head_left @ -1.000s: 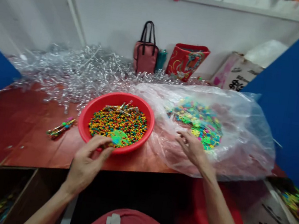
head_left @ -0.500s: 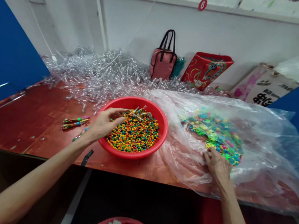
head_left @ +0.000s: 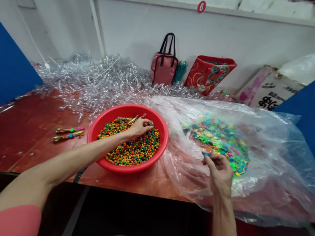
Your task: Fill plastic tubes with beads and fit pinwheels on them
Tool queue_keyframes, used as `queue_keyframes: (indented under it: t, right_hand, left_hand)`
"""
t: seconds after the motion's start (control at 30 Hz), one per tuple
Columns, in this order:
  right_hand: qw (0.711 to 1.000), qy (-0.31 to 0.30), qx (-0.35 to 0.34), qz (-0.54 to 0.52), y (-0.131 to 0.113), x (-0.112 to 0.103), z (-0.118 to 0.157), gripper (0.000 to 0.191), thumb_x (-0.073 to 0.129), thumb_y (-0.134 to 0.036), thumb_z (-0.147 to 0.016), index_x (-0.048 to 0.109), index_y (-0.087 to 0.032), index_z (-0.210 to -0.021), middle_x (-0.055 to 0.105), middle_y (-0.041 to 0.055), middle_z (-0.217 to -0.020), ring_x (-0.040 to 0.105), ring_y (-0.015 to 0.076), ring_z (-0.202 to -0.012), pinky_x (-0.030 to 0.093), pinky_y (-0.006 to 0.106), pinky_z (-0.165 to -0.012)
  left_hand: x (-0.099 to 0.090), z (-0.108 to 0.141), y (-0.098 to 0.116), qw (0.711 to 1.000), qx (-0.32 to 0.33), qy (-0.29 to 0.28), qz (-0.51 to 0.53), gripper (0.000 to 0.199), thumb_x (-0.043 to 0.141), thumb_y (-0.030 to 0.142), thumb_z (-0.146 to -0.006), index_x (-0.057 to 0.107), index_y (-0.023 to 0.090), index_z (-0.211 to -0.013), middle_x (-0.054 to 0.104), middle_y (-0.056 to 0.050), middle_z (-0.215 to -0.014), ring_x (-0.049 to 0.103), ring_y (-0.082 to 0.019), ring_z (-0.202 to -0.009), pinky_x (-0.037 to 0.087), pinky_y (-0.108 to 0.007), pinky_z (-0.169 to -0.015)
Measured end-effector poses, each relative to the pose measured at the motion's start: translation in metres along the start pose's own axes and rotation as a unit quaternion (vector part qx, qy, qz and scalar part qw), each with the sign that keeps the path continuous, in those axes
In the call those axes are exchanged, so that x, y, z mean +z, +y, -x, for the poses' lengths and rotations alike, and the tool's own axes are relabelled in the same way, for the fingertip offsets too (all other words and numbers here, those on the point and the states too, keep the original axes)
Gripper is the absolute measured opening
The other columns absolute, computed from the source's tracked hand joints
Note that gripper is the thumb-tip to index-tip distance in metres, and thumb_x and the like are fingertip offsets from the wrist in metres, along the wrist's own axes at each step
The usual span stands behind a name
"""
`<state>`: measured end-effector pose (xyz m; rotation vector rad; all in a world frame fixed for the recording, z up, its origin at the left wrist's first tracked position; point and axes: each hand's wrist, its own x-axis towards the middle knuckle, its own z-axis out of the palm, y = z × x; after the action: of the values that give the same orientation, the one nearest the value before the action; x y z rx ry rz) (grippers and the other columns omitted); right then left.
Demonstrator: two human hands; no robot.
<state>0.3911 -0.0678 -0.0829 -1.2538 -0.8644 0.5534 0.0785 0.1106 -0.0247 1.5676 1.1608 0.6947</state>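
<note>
A red basin (head_left: 94, 132) holds many small coloured round beads (head_left: 129, 151). Inside it, my left hand (head_left: 140, 128) is closed just above the beads at the far right side; whatever its fingers grip is hidden. Filled clear tubes (head_left: 127, 120) lie on the beads left of that hand. My right hand (head_left: 218, 168) pinches a small blue plastic piece (head_left: 206, 154) between thumb and forefinger. It hovers at the near left edge of a pile of yellow, green, blue and pink plastic pieces (head_left: 227, 142) on a clear plastic sheet (head_left: 275, 163).
Filled tubes with coloured ends (head_left: 69, 135) lie left of the basin on the red table (head_left: 19, 133). A heap of empty clear tubes (head_left: 92, 78) runs along the back. A pink bag (head_left: 164, 69) and a red gift bag (head_left: 208, 74) stand by the wall; blue panels flank both sides.
My left hand has moved right and deeper over the basin, its fingers closing. My right hand has lifted off the pile and shifted left with a small blue piece. The camera view has shifted slightly.
</note>
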Motion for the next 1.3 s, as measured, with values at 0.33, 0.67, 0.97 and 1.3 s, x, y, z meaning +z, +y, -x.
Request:
queue_keyframes:
  t: [0.33,0.67,0.97,1.3]
  right_hand:
    - [0.914,-0.096,0.153,-0.362,-0.068,0.146,0.045,0.044,0.095,-0.033,-0.072,0.07,-0.03,-0.107,0.077,-0.0054,-0.098,0.072,0.0096,-0.09,0.058,0.021,-0.08]
    - [0.891,-0.243,0.18,-0.338,-0.093,0.183,0.095,0.039,0.091,-0.038,-0.079,0.068,-0.028,-0.109,0.08,-0.001,-0.099,0.075,0.0141,-0.084,0.056,0.02,-0.062]
    - [0.91,-0.253,0.142,-0.297,-0.084,0.174,0.098,0.038,0.088,-0.038,-0.081,0.065,-0.028,-0.11,0.077,-0.003,-0.09,0.078,0.0187,-0.093,0.062,0.028,-0.08]
    - [0.965,-0.113,0.06,-0.231,-0.086,0.186,0.109,0.037,0.087,-0.033,-0.081,0.061,-0.027,-0.107,0.076,-0.0026,-0.092,0.075,0.0159,-0.09,0.06,0.029,-0.087]
  left_hand:
    - [-0.015,0.12,0.034,0.951,0.082,-0.106,0.279,0.041,0.078,0.047,-0.09,0.065,0.016,-0.112,0.069,-0.005,-0.095,0.075,-0.021,-0.084,0.065,-0.035,-0.069]
    - [0.012,0.174,0.008,0.945,0.065,-0.127,0.294,0.05,0.074,0.054,-0.092,0.074,0.009,-0.112,0.07,-0.005,-0.074,0.056,-0.008,-0.05,0.047,-0.02,-0.05]
    - [0.017,0.176,0.01,0.953,0.083,-0.108,0.27,0.047,0.072,0.051,-0.093,0.075,0.01,-0.117,0.068,-0.003,-0.075,0.05,-0.007,-0.052,0.041,-0.02,-0.049]
    - [0.043,0.163,-0.011,0.898,0.374,0.233,-0.002,0.031,0.064,0.021,-0.101,0.068,0.023,-0.132,0.077,-0.009,-0.122,0.074,-0.019,-0.111,0.061,-0.033,-0.097]
